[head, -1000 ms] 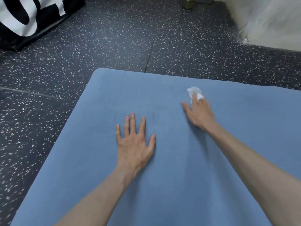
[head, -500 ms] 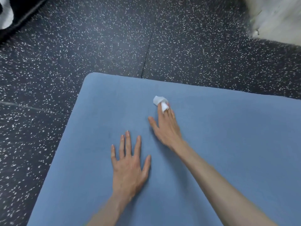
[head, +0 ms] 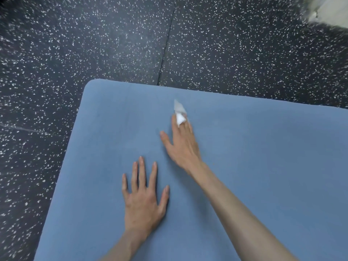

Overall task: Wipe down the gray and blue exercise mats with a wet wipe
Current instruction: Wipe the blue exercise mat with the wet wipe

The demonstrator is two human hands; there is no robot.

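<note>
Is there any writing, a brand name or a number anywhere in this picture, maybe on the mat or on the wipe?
None can be read.
blue mat: plain surface, no logo or print showing.
wet wipe: plain white, partly under the right hand.
left hand: lies flat on the mat, nothing written by it.
speckled floor: only white flecks and a seam.
pale object at the top right corner: blurred, no text discernible.

Right hand slides the wet wipe leftward across the blue mat, now close beside the left hand.
</note>
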